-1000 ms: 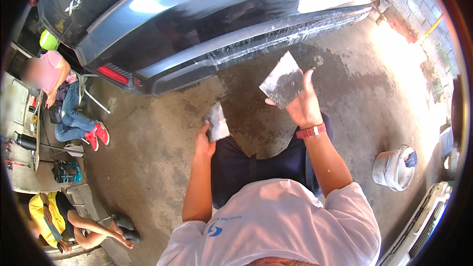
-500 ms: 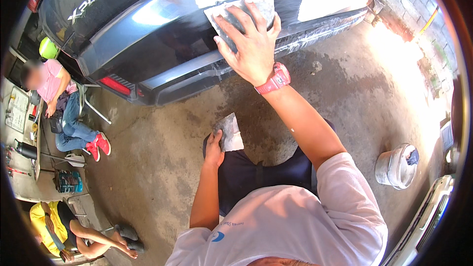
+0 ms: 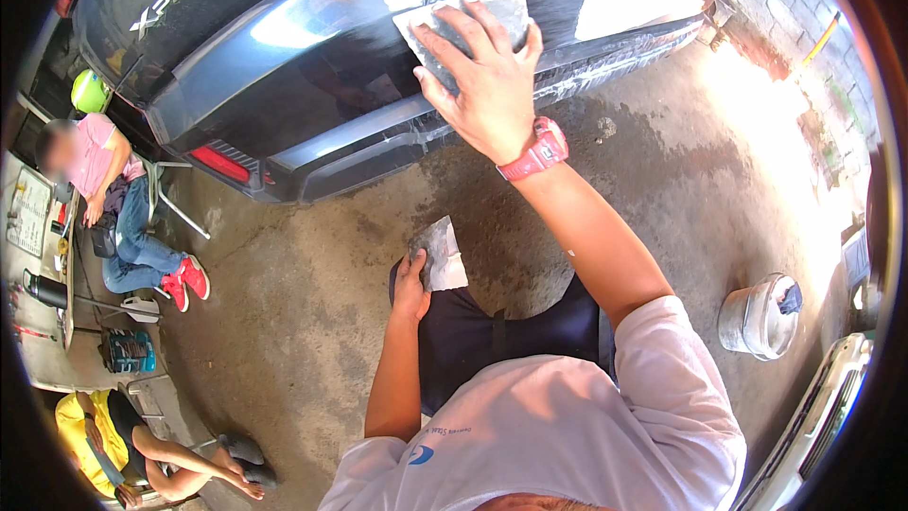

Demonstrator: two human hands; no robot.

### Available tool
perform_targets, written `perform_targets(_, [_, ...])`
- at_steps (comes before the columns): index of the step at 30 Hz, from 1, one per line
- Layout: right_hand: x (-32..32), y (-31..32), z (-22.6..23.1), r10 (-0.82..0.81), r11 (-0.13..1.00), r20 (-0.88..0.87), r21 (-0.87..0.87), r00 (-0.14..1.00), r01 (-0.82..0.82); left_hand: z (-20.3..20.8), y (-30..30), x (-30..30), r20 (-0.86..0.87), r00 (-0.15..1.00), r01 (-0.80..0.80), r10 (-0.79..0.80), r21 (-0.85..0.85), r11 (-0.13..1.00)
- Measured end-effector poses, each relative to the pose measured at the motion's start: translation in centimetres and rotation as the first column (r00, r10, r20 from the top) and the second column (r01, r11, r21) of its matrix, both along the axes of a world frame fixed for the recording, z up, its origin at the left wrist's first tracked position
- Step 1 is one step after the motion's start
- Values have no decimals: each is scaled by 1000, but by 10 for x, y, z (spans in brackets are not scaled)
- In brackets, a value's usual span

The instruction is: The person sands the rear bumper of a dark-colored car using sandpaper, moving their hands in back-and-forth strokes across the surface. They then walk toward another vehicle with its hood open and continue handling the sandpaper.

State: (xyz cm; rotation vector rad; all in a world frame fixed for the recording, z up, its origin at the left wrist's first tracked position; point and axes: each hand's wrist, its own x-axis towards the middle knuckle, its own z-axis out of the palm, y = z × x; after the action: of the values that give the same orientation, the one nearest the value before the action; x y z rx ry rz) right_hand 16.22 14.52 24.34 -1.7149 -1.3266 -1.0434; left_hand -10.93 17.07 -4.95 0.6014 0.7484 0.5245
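1. Fingers (image 3: 465,30) of the person's right hand (image 3: 494,104) are spread wide and laid over a thin, roughly rectangular grey-and-white sheet (image 3: 511,11).
2. That sheet lies beneath the palm side of the hand, against the glossy dark grey rear of a car (image 3: 312,95), near the middle of the panel; its corners show past the hand.
3. A translucent red wristwatch (image 3: 536,149) circles the right wrist.
4. The left hand (image 3: 410,295) pinches the left edge of a second, smaller grey-and-white piece (image 3: 438,255) above the dark trousers (image 3: 473,331), well apart from the car; some of its fingers are hidden, so their exact curl cannot be told.
5. Wet, darkened patches mark the concrete floor (image 3: 312,303) below the bumper.
6. To the right, a round grey-white plastic bucket (image 3: 738,322) stands on the floor, a dark blue cloth (image 3: 792,300) at its rim.
7. At the far left, a seated person in a pink shirt (image 3: 99,156) and red shoes (image 3: 194,276) sits beside a pale table (image 3: 28,322), which carries a dark cylindrical container (image 3: 45,290).
8. Below them sits another person in a yellow top (image 3: 80,440), legs stretched toward the middle.
9. A grey block wall (image 3: 804,9) rises at the upper right.
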Motion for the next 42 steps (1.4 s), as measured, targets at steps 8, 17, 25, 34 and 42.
perform_targets(8, [-11,-8,-4,-8,997,-43,-71,999,5,2,1,0,10,1000,-9,9,-11,1000])
perform_targets(17, [-8,18,-13,27,1000,30,12,999,-27,-2,2,-4,-30,999,-13,13,-8,1000])
perform_targets(25, [1,-10,-10,55,998,-34,-8,998,-55,9,-1,-1,-25,999,-32,32,13,999])
perform_targets(34, [14,14,-16,-6,1000,-16,30,1000,6,14,-3,-2,-6,999,-51,51,-33,998])
perform_targets(42, [18,-3,-26,43,999,-1,-25,999,-43,20,-3,1,-30,998,-54,54,-19,998])
